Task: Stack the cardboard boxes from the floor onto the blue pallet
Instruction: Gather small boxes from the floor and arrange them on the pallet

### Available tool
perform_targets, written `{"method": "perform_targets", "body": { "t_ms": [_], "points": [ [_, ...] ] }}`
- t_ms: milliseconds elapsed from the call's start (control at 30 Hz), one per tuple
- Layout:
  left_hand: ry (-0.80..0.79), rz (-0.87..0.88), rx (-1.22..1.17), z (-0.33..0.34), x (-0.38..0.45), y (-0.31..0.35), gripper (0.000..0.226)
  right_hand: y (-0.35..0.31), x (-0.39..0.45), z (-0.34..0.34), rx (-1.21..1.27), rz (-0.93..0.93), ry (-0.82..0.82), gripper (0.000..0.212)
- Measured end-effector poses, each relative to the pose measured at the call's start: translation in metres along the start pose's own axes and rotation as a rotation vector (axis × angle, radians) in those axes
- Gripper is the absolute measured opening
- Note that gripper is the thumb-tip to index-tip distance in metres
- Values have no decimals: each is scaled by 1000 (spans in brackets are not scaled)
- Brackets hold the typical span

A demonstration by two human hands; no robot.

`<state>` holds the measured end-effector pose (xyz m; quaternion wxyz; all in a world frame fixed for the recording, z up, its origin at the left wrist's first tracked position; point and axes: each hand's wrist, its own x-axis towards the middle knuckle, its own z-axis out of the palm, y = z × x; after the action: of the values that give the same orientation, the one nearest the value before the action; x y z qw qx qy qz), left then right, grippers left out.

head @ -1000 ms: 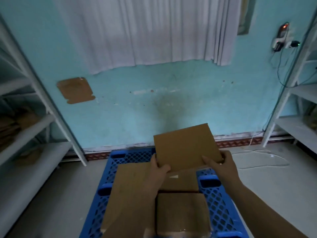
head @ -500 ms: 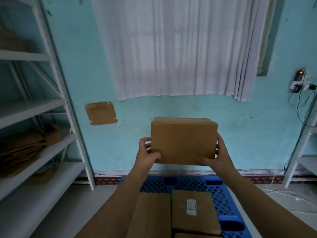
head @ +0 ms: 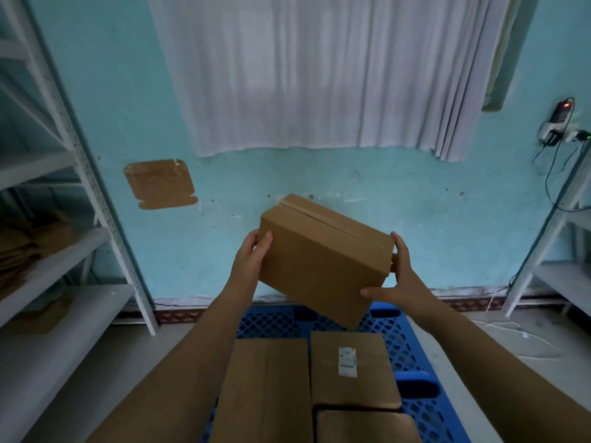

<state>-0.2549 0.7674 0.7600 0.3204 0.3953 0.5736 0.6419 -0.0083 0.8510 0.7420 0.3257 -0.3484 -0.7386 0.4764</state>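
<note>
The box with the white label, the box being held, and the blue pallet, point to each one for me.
box with the white label (head: 348,369), head view, bare top face beside the label.
held box (head: 323,266), head view, front face.
blue pallet (head: 428,407), head view, bare lattice deck at right.

Storeroom, metal shelving (head: 80,161), blue pallet (head: 412,353), cardboard boxes (head: 348,369)

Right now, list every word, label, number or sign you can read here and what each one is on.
No text here can be read.
White label on the box on the blue pallet: printed, but too small and blurred.
Held cardboard box: plain, only a tape strip.
Device on the wall: a red light, no legible marking.
</note>
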Motion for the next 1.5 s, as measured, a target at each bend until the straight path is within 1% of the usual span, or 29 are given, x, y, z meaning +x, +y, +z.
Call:
{"method": "perform_targets", "body": {
  "t_ms": [67,133,233,300,367,433,500,567,600,667,700,767,800,867,900,967,1033,1100,1167,1233,1300,1333,1400,1500],
  "points": [
    [50,-37,55,14,10,-14,32,15,8,3,20,30,78,126],
    [89,-137,87,32,21,-27,49,29,18,5,73,60,139,125],
    [153,-413,67,63,30,-45,69,53,35,12,123,64,176,122],
    [177,-606,-108,85,30,-58,85,67,45,20,145,100,193,124],
    [137,-685,-253,107,30,-70,91,80,54,24,178,126,204,128],
    [139,-663,-227,126,35,-79,89,94,61,22,228,119,174,129],
    [216,-561,-90,136,41,-87,79,107,67,20,278,100,87,118],
    [292,-478,22,140,47,-93,62,120,73,22,363,130,59,90],
    [287,-461,41,141,51,-98,56,126,77,25,465,179,96,72],
    [213,-465,69,142,59,-112,54,136,86,33,653,309,221,43],
    [167,-480,76,141,64,-121,55,140,93,36,680,376,284,38],
    [93,-491,82,136,71,-137,58,149,107,41,629,486,355,38],
    [63,-472,110,132,75,-146,57,154,114,44,587,510,368,37],
    [36,-423,141,123,89,-164,56,165,130,50,498,501,369,34],
    [26,-439,94,121,101,-175,59,174,138,53,436,480,362,35],
    [-47,-537,-15,119,123,-210,72,198,155,64,330,451,338,37],
    [-60,-565,-38,117,139,-254,77,225,167,75,310,465,325,38],
    [-57,-562,-11,115,151,-311,73,264,176,86,301,460,333,38],
    [-88,-643,-28,115,156,-364,62,312,177,100,214,450,300,40],
    [-92,-731,-22,117,152,-418,55,364,173,114,181,483,290,40],
    [-114,-687,27,117,146,-463,63,417,170,130,188,525,298,37],
    [-118,-703,35,115,141,-483,68,442,167,139,202,551,287,36],
    [-124,-748,23,112,133,-523,70,490,158,156,239,606,259,36],
    [-157,-776,41,105,119,-581,73,548,143,178,204,693,193,46]
  ]
}}
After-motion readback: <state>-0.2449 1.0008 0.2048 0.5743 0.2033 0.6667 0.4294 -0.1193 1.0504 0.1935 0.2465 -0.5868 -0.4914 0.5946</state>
